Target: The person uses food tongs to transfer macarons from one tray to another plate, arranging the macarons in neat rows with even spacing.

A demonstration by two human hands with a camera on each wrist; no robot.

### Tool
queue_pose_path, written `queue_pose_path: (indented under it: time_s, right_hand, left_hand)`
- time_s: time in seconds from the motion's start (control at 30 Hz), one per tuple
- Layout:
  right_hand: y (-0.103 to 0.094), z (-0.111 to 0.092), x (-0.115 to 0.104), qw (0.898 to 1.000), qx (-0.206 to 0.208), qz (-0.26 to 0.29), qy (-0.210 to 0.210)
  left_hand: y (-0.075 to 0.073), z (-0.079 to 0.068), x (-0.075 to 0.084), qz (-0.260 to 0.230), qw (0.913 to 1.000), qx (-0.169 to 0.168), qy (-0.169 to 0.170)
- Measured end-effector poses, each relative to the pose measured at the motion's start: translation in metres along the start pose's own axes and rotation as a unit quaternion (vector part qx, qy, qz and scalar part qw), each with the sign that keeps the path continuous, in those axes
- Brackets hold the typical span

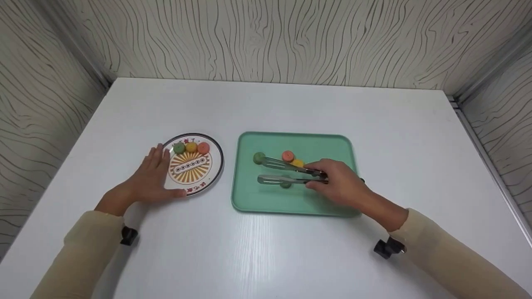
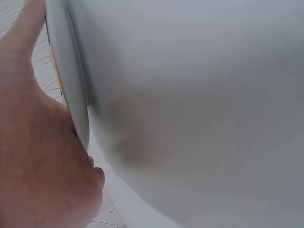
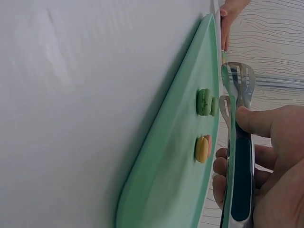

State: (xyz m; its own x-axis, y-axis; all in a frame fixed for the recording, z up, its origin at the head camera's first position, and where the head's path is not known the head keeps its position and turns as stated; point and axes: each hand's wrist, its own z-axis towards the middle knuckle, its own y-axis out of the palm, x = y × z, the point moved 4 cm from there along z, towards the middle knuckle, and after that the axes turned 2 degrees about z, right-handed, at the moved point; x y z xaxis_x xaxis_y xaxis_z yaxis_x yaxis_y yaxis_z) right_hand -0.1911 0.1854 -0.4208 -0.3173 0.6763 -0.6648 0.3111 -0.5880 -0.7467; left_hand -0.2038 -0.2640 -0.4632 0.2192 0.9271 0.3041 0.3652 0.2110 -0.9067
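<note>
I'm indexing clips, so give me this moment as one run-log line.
left hand: touches plate | right hand: holds open tongs over tray | tray: four macarons | plate: three macarons

left fingers (image 1: 157, 155) straight | right fingers (image 3: 220, 166) curled | arms (image 1: 89, 251) extended forward

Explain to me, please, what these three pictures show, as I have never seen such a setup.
There is no robot, just a person working barehanded. The wide picture comes from a head-worn camera; the other two from the left wrist camera and right wrist camera. On the white table, a patterned plate holds three macarons: green, yellow and pink. On the green tray lie four more: two green, one pink, one yellow. The left hand touches the plate's rim; the right hand holds open metal tongs over the tray.
</note>
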Motion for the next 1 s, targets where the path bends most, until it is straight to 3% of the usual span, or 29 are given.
queue_pose_path:
  time_s: [0.5, 1.0]
  right_hand:
    - [-0.004, -0.013, 0.016, 1.000, 0.000, -0.013, 0.025]
    - [-0.004, -0.021, 0.024, 0.999, -0.003, -0.033, 0.008]
  left_hand:
    - [0.000, 0.000, -0.001, 0.008, 1.0000, -0.004, 0.000]
    - [0.001, 0.001, -0.002, -0.007, 1.0000, -0.005, -0.005]
